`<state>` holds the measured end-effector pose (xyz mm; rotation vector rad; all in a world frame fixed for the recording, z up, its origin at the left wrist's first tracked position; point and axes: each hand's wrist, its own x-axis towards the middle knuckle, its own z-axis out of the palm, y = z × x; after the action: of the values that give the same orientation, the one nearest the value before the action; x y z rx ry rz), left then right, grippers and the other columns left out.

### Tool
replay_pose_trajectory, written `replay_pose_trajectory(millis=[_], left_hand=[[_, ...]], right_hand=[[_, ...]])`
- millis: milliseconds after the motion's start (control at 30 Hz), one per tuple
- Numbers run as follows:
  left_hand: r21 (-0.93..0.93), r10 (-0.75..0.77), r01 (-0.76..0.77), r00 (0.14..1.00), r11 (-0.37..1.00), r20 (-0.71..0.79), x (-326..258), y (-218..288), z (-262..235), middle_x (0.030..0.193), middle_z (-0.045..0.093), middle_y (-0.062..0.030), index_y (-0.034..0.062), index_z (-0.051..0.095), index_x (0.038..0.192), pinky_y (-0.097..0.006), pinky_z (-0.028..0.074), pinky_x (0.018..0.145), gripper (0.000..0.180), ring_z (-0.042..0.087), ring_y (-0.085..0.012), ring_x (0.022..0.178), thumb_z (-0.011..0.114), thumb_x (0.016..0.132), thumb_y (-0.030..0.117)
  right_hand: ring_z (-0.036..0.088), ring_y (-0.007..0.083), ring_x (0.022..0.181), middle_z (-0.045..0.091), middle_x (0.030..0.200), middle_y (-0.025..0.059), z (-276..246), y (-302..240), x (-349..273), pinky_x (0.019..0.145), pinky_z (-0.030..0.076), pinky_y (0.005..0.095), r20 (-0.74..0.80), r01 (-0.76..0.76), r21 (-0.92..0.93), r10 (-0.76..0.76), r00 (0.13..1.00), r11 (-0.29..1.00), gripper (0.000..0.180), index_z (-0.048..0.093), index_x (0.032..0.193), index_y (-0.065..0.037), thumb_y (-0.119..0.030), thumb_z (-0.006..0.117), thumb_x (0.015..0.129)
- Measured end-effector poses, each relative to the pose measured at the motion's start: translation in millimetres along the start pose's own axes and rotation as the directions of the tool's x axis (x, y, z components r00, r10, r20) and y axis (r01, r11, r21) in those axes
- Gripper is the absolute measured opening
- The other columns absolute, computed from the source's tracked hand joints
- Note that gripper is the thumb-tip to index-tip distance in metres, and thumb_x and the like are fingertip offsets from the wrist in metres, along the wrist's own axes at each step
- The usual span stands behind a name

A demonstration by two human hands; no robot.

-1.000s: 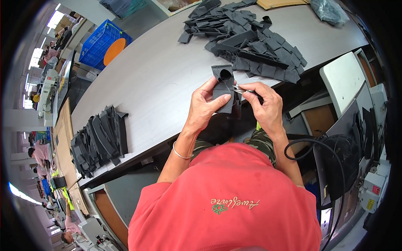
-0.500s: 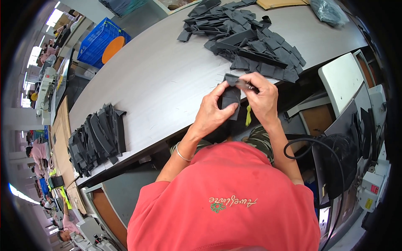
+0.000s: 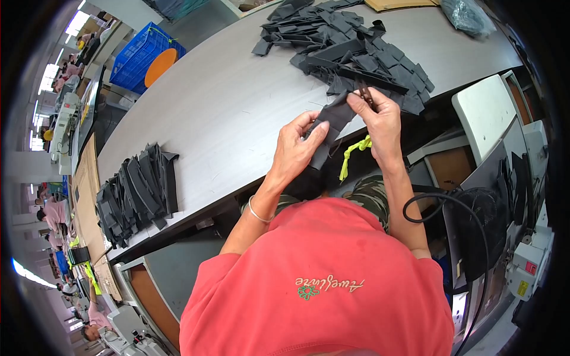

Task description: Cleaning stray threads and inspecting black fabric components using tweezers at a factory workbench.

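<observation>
A dark grey fabric strip (image 3: 336,117) is stretched at a slant between my two hands, over the near edge of the table. My left hand (image 3: 297,142) pinches its lower part between thumb and fingers. My right hand (image 3: 382,121) is closed around small dark thread snips (image 3: 364,92), whose two prongs point away from me. Its thumb lies against the strip's upper end. From below this hand dangles a neon yellow cloth tie (image 3: 350,155); where it is fastened is hidden. Just beyond the hands lies a large heap of similar dark grey pieces (image 3: 356,53).
More grey strips stand in a row (image 3: 139,193) at the table's left end. The pale table (image 3: 237,118) curves across the view. Beyond it are a blue crate (image 3: 139,56) and an orange disc (image 3: 160,68). A clear plastic bag (image 3: 468,18) lies far right; a black cable (image 3: 475,219) loops at right.
My right hand has moved up and away from my left, and the strip is now drawn out between them. The snips' prongs point up, and more of the yellow tie shows.
</observation>
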<state>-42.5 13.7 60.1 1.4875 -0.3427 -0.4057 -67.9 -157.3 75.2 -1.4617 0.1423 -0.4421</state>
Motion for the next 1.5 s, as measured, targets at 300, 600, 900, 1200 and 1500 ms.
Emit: replay_pose_trajectory(millis=[300, 600, 900, 1200, 1500], left_hand=[[-0.211, -0.003, -0.038, 0.982, 0.977, -0.188, 8, -7, -7, 0.072, 0.063, 0.0006, -0.0026, 0.066, 0.083, -0.019, 0.041, 0.055, 0.018, 0.052, -0.0028, 0.063, 0.062, 0.09, 0.014], [-0.208, -0.037, -0.002, 0.983, 0.978, -0.182, 7, -6, -12, 0.07, 0.061, 0.0025, -0.0021, 0.068, 0.083, -0.02, 0.039, 0.054, 0.02, 0.049, -0.0028, 0.06, 0.061, 0.09, 0.016], [-0.09, -0.045, 0.035, 0.992, 0.995, -0.114, 3, 0, -11, 0.069, 0.066, -0.0051, -0.0054, 0.069, 0.091, -0.022, 0.045, 0.05, 0.022, 0.058, -0.0076, 0.057, 0.061, 0.09, 0.015], [0.066, -0.111, 0.116, 0.991, 0.991, -0.078, 3, -1, -15, 0.071, 0.065, -0.0028, -0.0033, 0.069, 0.089, -0.021, 0.045, 0.051, 0.02, 0.057, -0.0062, 0.057, 0.062, 0.09, 0.016], [0.096, -0.073, 0.083, 0.992, 0.992, -0.108, 4, -2, -16, 0.063, 0.064, -0.0019, -0.0048, 0.069, 0.081, -0.022, 0.041, 0.049, 0.023, 0.053, -0.0042, 0.055, 0.062, 0.088, 0.016]], right_hand=[[0.059, 0.0219, 0.068, 0.058, 0.078, 0.0079, 14, 9, -30, 0.06, 0.046, 0.0308, 0.272, 0.373, -0.358, -0.286, 0.919, 0.856, 0.022, 0.07, 0.094, -0.007, 0.002, 0.065, 0.075], [0.059, 0.0205, 0.064, 0.06, 0.075, 0.0048, 0, -6, -30, 0.059, 0.046, 0.0294, 0.411, 0.366, -0.423, -0.184, 0.893, 0.829, 0.025, 0.071, 0.098, -0.011, -0.008, 0.072, 0.073], [0.049, 0.0183, 0.068, 0.055, 0.072, -0.0022, -8, -15, -14, 0.063, 0.031, 0.0329, 0.409, 0.6, -0.698, -0.471, 0.782, 0.39, 0.021, 0.07, 0.098, -0.019, -0.018, 0.069, 0.077], [0.049, 0.0184, 0.065, 0.057, 0.07, -0.0035, -6, -12, -9, 0.062, 0.031, 0.0323, 0.479, 0.65, -0.718, -0.501, 0.721, 0.249, 0.018, 0.071, 0.09, -0.018, -0.009, 0.069, 0.074], [0.047, 0.0182, 0.065, 0.057, 0.071, -0.004, -8, -18, -12, 0.063, 0.03, 0.0322, 0.47, 0.64, -0.718, -0.486, 0.736, 0.274, 0.015, 0.071, 0.087, -0.017, -0.01, 0.069, 0.074]])
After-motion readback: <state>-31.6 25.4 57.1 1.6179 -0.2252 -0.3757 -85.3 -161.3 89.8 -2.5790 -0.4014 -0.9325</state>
